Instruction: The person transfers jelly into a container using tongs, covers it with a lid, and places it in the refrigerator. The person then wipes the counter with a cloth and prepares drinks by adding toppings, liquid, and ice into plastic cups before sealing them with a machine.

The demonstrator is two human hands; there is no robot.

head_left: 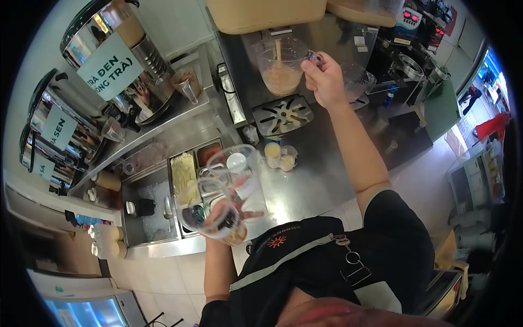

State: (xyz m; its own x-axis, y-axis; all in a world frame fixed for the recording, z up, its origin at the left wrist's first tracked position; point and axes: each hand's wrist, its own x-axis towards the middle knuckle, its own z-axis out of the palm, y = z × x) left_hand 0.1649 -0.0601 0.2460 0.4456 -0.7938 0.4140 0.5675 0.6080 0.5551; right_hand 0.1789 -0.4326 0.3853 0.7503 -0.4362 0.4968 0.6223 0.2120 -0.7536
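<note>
My right hand [324,79] is closed round the handle of a clear measuring jug [283,68]. Milky tan liquid lies in the jug, and a narrow tan streak runs down into it from under the large tan container [267,13]. Just below the jug is a slotted drip tray [283,115]. Lower left, my left hand [248,210] grips clear plastic cups, partly hiding its fingers. The nearer plastic cup [204,204] is tilted and has a little brown stuff at its bottom; a second clear cup [237,158] shows beyond it.
Small cups of pale yellow stuff [273,155] stand on the steel counter [305,185]. At left are an ice bin [155,199], topping pans [185,177] and labelled steel urns [111,65]. Another clear jug [354,82] sits right of my right hand.
</note>
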